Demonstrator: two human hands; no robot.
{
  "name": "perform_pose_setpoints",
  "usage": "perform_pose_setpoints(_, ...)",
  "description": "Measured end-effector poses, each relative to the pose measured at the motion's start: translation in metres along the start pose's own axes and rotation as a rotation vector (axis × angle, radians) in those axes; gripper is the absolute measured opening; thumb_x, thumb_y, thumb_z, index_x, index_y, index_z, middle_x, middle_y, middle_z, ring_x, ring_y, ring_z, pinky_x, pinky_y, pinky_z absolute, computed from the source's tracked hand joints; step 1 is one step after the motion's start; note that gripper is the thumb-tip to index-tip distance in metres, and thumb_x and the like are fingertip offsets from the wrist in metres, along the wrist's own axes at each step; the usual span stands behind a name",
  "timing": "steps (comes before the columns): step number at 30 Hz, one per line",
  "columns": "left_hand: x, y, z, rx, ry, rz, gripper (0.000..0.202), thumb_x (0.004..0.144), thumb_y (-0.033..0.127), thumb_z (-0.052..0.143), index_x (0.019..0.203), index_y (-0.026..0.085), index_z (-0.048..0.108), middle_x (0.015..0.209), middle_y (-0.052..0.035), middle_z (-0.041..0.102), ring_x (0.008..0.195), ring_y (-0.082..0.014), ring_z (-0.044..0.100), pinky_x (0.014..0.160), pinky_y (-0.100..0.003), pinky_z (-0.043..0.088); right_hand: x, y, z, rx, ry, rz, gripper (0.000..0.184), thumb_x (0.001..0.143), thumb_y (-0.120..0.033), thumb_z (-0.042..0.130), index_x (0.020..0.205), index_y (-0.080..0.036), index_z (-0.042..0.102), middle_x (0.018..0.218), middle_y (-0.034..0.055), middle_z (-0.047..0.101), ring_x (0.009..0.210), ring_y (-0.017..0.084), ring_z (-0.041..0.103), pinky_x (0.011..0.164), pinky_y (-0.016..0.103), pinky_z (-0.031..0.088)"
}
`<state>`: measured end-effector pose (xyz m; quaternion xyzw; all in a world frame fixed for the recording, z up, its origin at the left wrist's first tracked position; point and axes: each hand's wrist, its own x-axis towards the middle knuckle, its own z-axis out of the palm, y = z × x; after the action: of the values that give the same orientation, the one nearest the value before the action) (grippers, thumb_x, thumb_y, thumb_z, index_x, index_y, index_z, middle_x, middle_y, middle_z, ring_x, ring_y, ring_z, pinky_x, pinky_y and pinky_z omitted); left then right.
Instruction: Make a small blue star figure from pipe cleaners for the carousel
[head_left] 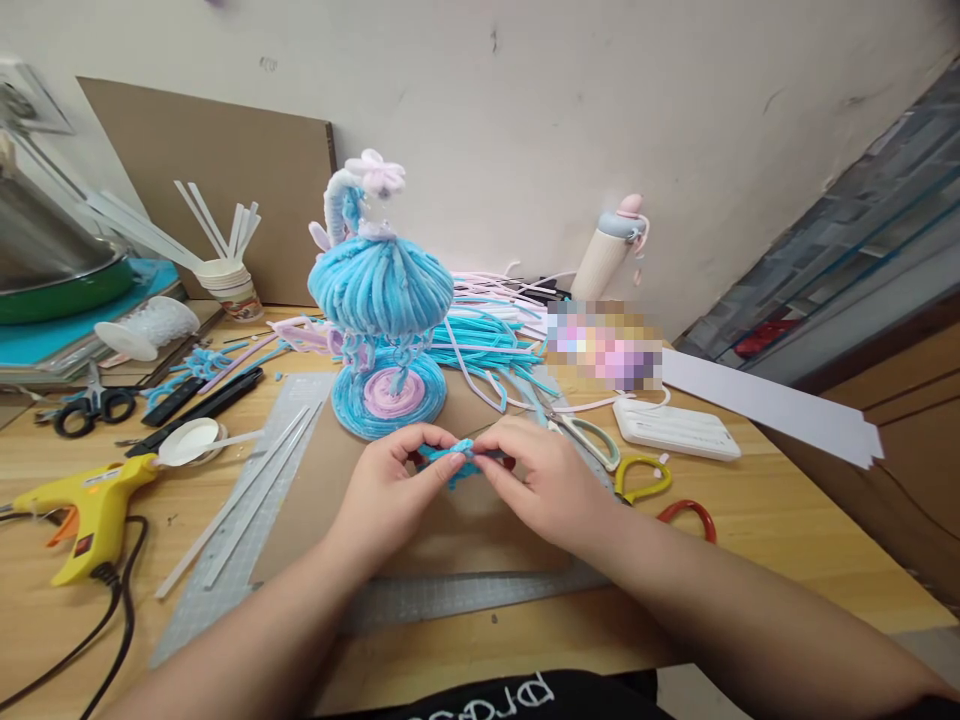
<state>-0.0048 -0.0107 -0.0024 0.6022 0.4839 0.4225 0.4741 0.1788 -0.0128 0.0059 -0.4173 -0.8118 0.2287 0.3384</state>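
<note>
Both my hands meet over a brown cardboard sheet at the table's middle. My left hand and my right hand each pinch one end of a small twisted blue pipe cleaner piece, fingers closed on it. Just behind them stands a blue and pink pipe cleaner model with a domed top, a round coiled base and a pink flower on a curved stem.
A yellow glue gun with a black cord lies at the left, near black scissors and a paper cup of white sticks. Loose blue and pink pipe cleaners, green-handled scissors, and yellow and red handles lie to the right.
</note>
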Motion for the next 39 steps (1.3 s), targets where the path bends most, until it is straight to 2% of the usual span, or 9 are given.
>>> perform_pose_setpoints(4,0.000,0.001,-0.003,-0.074,0.124,0.063,0.013,0.078,0.032,0.069,0.084,0.020,0.066,0.079,0.0009,0.065,0.072,-0.0132,0.056,0.069,-0.024,0.044,-0.001,-0.002,-0.013,-0.318,0.113,-0.222,0.016,0.092,-0.018,0.048,0.094,-0.016,0.064,0.088,0.0085,0.066,0.085,0.020,0.058,0.076,0.034,0.042)
perform_pose_setpoints(8,-0.001,0.003,-0.005,-0.131,0.208,0.045,0.016,0.077,0.033,0.070,0.085,0.020,0.065,0.074,0.0021,0.063,0.067,-0.0115,0.055,0.066,-0.024,0.043,-0.004,-0.013,-0.031,-0.375,0.027,-0.104,0.015,0.092,-0.020,0.048,0.090,-0.018,0.063,0.084,0.0053,0.066,0.077,0.018,0.058,0.069,0.031,0.040)
perform_pose_setpoints(13,0.000,0.003,0.000,-0.342,-0.069,-0.163,0.020,0.072,0.032,0.075,0.081,0.016,0.066,0.071,0.0009,0.063,0.065,-0.0119,0.054,0.062,-0.024,0.045,-0.003,-0.017,-0.034,-0.087,-0.305,0.241,0.012,0.089,-0.024,0.052,0.096,-0.024,0.061,0.085,-0.0008,0.066,0.072,0.015,0.058,0.061,0.026,0.039)
perform_pose_setpoints(18,0.001,0.001,0.003,-0.509,-0.184,-0.287,0.022,0.069,0.028,0.078,0.081,0.016,0.065,0.075,0.0004,0.066,0.068,-0.0108,0.058,0.066,-0.022,0.045,0.002,-0.007,-0.017,0.352,-0.307,0.322,0.012,0.090,-0.023,0.050,0.091,-0.019,0.061,0.080,-0.0006,0.061,0.073,0.012,0.055,0.065,0.024,0.042)
perform_pose_setpoints(21,0.000,0.002,0.001,-0.568,-0.277,-0.374,0.024,0.066,0.029,0.080,0.074,0.015,0.062,0.066,0.0011,0.063,0.062,-0.0104,0.057,0.059,-0.021,0.043,0.004,-0.001,-0.012,0.402,-0.272,0.299,0.010,0.088,-0.018,0.051,0.085,-0.018,0.060,0.073,-0.0016,0.059,0.069,0.011,0.054,0.063,0.023,0.042)
perform_pose_setpoints(26,0.000,0.004,-0.001,-0.406,-0.439,-0.436,0.028,0.063,0.030,0.081,0.072,0.014,0.060,0.061,0.0013,0.061,0.055,-0.0111,0.054,0.054,-0.024,0.043,0.006,0.004,-0.016,0.229,-0.201,0.029,0.014,0.085,-0.008,0.054,0.084,-0.018,0.064,0.083,0.0006,0.064,0.077,0.012,0.058,0.070,0.023,0.043)
perform_pose_setpoints(30,0.001,-0.001,0.002,-0.093,-0.275,-0.321,0.028,0.069,0.035,0.075,0.084,0.016,0.061,0.064,0.0009,0.061,0.054,-0.0124,0.053,0.050,-0.024,0.042,0.005,0.010,-0.019,-0.051,-0.115,-0.271,0.014,0.090,-0.013,0.050,0.087,-0.016,0.064,0.085,0.0052,0.064,0.081,0.016,0.057,0.073,0.029,0.043)
perform_pose_setpoints(33,0.002,-0.004,0.004,0.053,-0.102,-0.281,0.027,0.073,0.037,0.070,0.088,0.015,0.064,0.061,0.0017,0.058,0.052,-0.0116,0.049,0.046,-0.022,0.039,0.003,0.015,-0.017,-0.233,-0.087,-0.357,0.015,0.092,-0.015,0.048,0.088,-0.017,0.063,0.087,0.0064,0.065,0.082,0.018,0.056,0.073,0.032,0.041)
perform_pose_setpoints(39,0.003,0.001,0.002,-0.460,-0.073,-0.358,0.022,0.070,0.032,0.075,0.078,0.015,0.064,0.061,0.0013,0.061,0.052,-0.0081,0.051,0.044,-0.016,0.038,0.004,0.018,-0.023,-0.130,-0.045,-0.152,0.009,0.089,-0.012,0.052,0.086,-0.018,0.058,0.083,0.0029,0.060,0.077,0.014,0.055,0.068,0.026,0.041)
